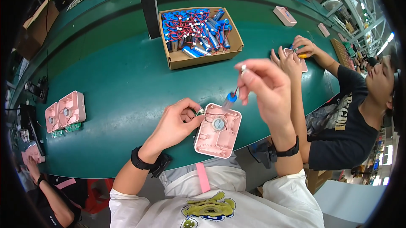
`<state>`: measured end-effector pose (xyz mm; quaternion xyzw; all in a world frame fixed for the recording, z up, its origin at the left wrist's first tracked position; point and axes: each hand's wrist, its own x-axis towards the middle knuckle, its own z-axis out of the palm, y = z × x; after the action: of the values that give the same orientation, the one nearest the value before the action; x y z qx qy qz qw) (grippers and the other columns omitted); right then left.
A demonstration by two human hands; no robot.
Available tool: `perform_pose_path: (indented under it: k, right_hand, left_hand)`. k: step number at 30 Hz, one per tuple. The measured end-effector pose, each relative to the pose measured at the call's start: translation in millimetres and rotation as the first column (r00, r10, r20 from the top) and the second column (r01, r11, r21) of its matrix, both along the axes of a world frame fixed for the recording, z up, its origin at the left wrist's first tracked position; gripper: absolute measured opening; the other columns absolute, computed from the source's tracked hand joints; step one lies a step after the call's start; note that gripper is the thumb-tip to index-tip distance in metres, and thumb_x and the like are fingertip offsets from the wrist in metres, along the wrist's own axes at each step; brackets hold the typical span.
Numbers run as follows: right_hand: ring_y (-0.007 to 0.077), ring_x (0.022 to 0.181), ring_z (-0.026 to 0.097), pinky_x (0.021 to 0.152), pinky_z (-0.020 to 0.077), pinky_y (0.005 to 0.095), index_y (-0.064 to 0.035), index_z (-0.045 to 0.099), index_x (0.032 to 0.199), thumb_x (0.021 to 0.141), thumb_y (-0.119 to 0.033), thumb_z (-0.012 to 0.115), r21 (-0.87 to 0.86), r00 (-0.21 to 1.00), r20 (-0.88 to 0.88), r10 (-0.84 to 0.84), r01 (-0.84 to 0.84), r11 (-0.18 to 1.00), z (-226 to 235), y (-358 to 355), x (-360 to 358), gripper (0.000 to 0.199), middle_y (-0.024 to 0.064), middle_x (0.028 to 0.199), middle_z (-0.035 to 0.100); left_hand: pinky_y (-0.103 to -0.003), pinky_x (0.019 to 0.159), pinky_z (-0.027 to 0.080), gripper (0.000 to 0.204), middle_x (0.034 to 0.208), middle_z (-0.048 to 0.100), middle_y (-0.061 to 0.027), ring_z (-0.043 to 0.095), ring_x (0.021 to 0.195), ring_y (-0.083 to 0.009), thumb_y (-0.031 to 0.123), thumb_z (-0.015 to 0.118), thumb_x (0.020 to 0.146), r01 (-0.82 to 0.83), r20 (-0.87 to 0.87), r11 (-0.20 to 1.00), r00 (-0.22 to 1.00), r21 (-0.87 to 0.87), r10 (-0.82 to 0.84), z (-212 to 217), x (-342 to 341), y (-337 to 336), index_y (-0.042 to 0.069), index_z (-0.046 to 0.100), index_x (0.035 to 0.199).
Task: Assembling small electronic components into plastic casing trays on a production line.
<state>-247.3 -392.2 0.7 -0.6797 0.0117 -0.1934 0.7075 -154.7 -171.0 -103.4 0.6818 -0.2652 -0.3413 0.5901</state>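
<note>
Head view: left hand [177, 120] grips board [200, 112] at left edge of case [204, 145]; right hand [266, 86] pinches plug [243, 68], battery [230, 100] hanging over far edge. Case at bench's [110, 97] near edge; room leftward.

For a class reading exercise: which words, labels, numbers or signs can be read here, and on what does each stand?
Dark T-shirt of the person at right: large pale lettering, partly readable but not copied here.
Round speaker in the pink casing: marks too small to read.
Blue battery by the right hand: blurred, nothing readable.
White T-shirt: green picture, no readable word.
Dark clothing at lower left: small pale marks, unreadable.
</note>
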Motion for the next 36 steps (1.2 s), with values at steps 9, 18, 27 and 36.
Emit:
perform_pose_path:
  k: [9,18,27,36]
  right_hand:
    - [0.0121,0.068,0.067,0.056,0.0541,0.0251,0.0064,0.070,0.116,0.101,0.002,0.065,-0.006,0.987,-0.157,0.014,-0.015,1.000,-32,1,-18,0.016,0.0111,0.092,0.069]
    - [0.0135,0.069,0.068,0.056,0.0536,0.0252,0.0077,0.071,0.111,0.100,0.004,0.064,-0.316,0.985,-0.152,0.088,-0.133,0.940,-32,16,-25,0.013,0.0122,0.098,0.068]
    - [0.0111,0.070,0.068,0.057,0.0530,0.0233,0.0075,0.073,0.115,0.099,0.007,0.066,-0.009,0.989,0.145,0.013,-0.012,1.000,-11,22,-20,0.018,0.0126,0.098,0.069]
    - [0.0119,0.065,0.064,0.053,0.0509,0.0236,0.0061,0.070,0.115,0.102,0.005,0.062,-0.132,0.995,-0.098,-0.013,0.000,0.991,-20,17,-30,0.016,0.0122,0.096,0.069]
  left_hand:
    - [-0.021,0.059,0.041,0.020,0.079,0.057,0.0038,0.051,0.070,-0.0006,0.002,0.078,0.094,0.004,-0.010,1.000,1.000,0.022,-0.004,-1,-1,1,-0.001,0.065,0.109]
    - [-0.020,0.060,0.044,0.020,0.079,0.059,0.0035,0.053,0.071,-0.0006,-0.002,0.077,0.094,-0.004,0.032,1.000,0.999,-0.026,0.005,-4,-3,-1,-0.001,0.065,0.110]
    - [-0.022,0.062,0.048,0.017,0.096,0.066,-0.0027,0.059,0.076,-0.0061,-0.004,0.076,0.091,-0.007,0.210,0.998,0.978,-0.061,0.019,-6,-4,0,-0.002,0.068,0.106]
    - [-0.026,0.067,0.053,0.019,0.103,0.067,-0.0052,0.062,0.081,-0.0114,-0.006,0.077,0.086,0.012,0.325,0.997,0.946,-0.075,0.013,1,-3,0,-0.001,0.070,0.103]
